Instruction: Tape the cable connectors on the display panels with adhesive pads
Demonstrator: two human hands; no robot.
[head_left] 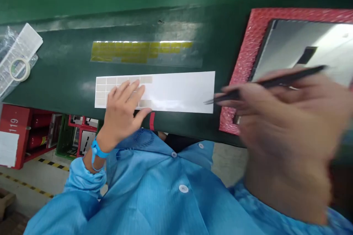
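Observation:
My left hand (pixel 124 108) lies flat, fingers apart, on a white sheet of stickers (pixel 179 93). Pale grey rectangular stickers fill the sheet's left part, some of them covered by the hand; its right part is bare backing. In my right hand (pixel 286 117), smeared by motion, is a pair of dark tweezers (pixel 264 83), tips pointing left near the sheet's right edge. Behind that hand lies a flat panel with a shiny, mirror-like face (pixel 289 40), resting on pink bubble wrap (pixel 242 69). The hand hides the panel's lower part.
A clear strip with yellow stickers (pixel 132 51) lies beyond the white sheet. At the far left are a tape roll (pixel 20 69) and plastic-wrapped white sheets (pixel 27 42). Below the green table's (pixel 68 80) edge stand a red box (pixel 16 125) and a green crate (pixel 64 136).

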